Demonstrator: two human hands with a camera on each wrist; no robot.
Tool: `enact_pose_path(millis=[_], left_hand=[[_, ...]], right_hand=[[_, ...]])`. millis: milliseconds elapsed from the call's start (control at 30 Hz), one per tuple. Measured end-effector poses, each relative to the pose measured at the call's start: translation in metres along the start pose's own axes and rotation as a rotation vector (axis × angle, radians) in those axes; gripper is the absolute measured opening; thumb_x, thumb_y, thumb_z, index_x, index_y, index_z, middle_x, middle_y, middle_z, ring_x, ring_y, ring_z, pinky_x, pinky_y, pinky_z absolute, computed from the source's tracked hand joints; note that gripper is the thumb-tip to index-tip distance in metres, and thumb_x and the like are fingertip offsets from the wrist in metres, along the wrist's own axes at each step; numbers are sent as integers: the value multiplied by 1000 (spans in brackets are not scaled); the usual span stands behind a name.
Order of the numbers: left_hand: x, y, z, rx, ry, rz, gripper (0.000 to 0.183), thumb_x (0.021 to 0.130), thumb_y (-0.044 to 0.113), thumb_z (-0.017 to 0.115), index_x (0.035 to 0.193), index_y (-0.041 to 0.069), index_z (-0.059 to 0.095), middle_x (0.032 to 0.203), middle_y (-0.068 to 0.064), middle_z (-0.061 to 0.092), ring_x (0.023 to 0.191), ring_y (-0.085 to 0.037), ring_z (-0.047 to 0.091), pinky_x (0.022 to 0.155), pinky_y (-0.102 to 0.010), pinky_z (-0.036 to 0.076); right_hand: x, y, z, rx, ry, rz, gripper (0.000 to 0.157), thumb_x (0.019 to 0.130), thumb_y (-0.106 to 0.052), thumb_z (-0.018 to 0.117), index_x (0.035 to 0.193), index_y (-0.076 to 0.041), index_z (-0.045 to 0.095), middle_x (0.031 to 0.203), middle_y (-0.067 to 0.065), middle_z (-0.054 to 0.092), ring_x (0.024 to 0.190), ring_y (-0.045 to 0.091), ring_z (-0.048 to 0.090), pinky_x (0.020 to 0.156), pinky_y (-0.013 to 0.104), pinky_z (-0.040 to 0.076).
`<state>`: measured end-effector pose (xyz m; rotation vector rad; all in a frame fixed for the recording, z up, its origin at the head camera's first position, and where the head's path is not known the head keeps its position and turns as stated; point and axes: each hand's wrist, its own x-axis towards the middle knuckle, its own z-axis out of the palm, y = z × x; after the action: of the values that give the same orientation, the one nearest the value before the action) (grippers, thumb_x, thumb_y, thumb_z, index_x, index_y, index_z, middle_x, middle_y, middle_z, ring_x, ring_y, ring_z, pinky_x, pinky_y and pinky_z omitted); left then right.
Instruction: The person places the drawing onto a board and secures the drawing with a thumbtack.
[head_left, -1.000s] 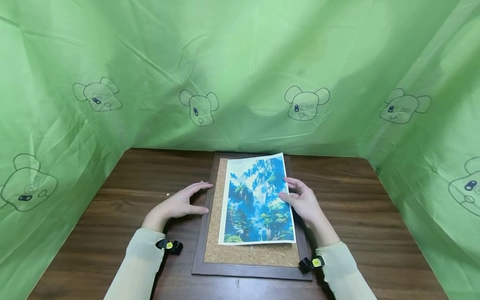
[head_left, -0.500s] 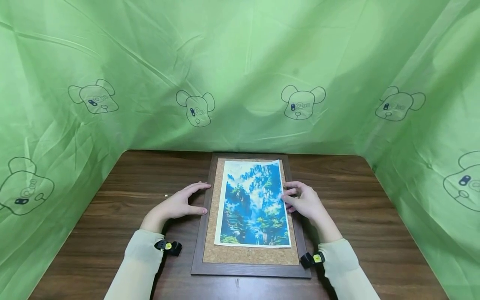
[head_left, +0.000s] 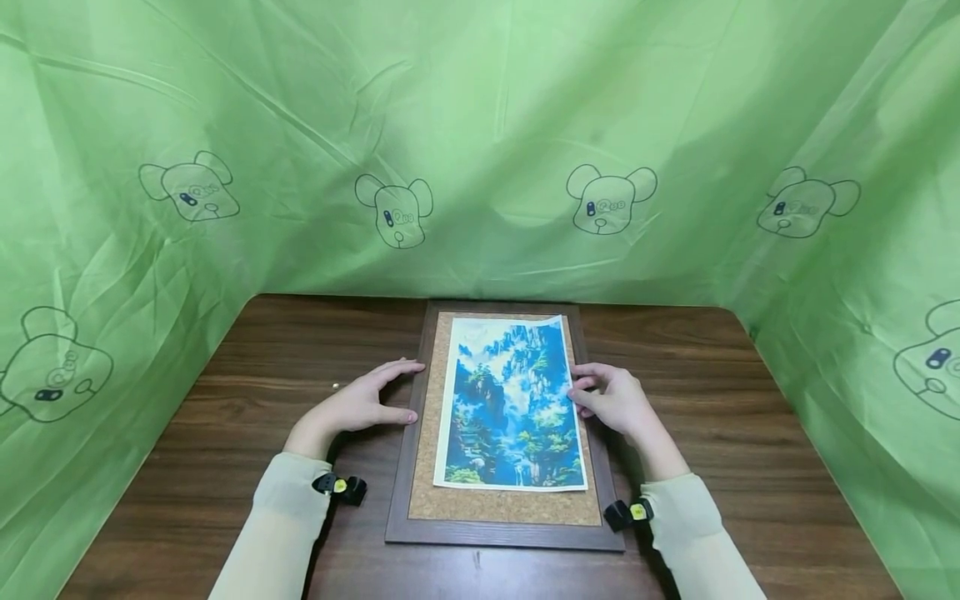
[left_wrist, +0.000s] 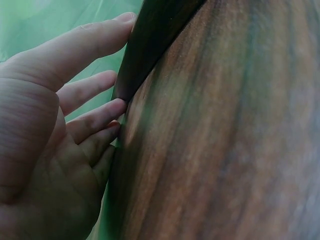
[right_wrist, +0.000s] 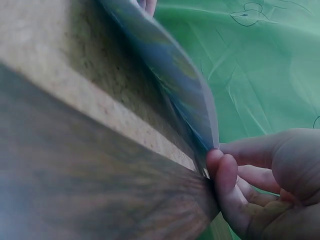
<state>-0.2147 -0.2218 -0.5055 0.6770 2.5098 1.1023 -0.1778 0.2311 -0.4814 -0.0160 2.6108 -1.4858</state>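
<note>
A landscape print point(head_left: 513, 404) in blue and green with a white border lies over a cork board point(head_left: 498, 507). Around the cork runs a dark brown wooden frame point(head_left: 502, 535). My right hand point(head_left: 618, 402) pinches the print's right edge between thumb and fingers. In the right wrist view the print point(right_wrist: 182, 80) bows up from the cork near that hand point(right_wrist: 267, 187). My left hand point(head_left: 356, 407) rests its fingertips and thumb against the frame's left side, fingers extended. The left wrist view shows those fingertips point(left_wrist: 118, 106) at the frame's outer edge.
Underneath is a dark wood-grain table point(head_left: 720, 400). Green cloth point(head_left: 495, 150) with bear-head outlines hangs behind it and on both sides. A tiny pale speck point(head_left: 335, 386) lies on the table beside my left hand. Each wrist wears a small black camera.
The print has come down lower over the cork and straightened, its raised top right corner now near the board. My right hand moved slightly right; my left hand has stayed at the frame.
</note>
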Motion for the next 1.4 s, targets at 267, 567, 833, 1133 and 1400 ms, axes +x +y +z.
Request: enact_pose_path(millis=[267, 567, 833, 1133, 1400], left_hand=[[1, 1, -1, 14, 11, 25, 89, 93, 43, 89, 167, 22, 47, 177, -18, 30, 164, -44, 24, 125, -70, 28], [0, 2, -2, 16, 7, 16, 90, 93, 43, 90, 168, 20, 46, 177, -19, 29, 163, -45, 25, 124, -71, 29], [0, 2, -2, 12, 4, 19, 90, 93, 42, 90, 168, 19, 46, 177, -19, 29, 163, -45, 25, 125, -70, 29], [1, 2, -2, 12, 6, 23, 90, 92, 43, 90, 167, 19, 46, 177, -19, 30, 163, -45, 26, 125, -70, 30], [1, 0, -1, 17, 2, 20, 89, 93, 44, 89, 168, 21, 45, 177, -18, 30, 164, -44, 24, 125, -70, 29]], right_hand=[[-1, -1, -2, 10, -9, -3, 42, 103, -7, 77, 142, 2, 68, 107, 14, 76, 80, 22, 76, 72, 33, 65], [2, 1, -2, 11, -27, 1, 42, 103, -9, 77, 142, 2, 68, 106, 13, 76, 79, 22, 76, 71, 33, 64], [2, 0, 0, -2, -33, 10, 41, 102, -9, 78, 141, 2, 69, 105, 14, 76, 79, 22, 76, 71, 34, 64], [1, 0, -1, -16, -33, 8, 42, 101, -11, 80, 139, 2, 69, 106, 14, 76, 79, 22, 77, 71, 37, 65], [2, 6, -13, -102, 31, -120, 37, 100, -19, 83, 133, -5, 75, 104, 7, 78, 84, 20, 73, 72, 35, 58]])
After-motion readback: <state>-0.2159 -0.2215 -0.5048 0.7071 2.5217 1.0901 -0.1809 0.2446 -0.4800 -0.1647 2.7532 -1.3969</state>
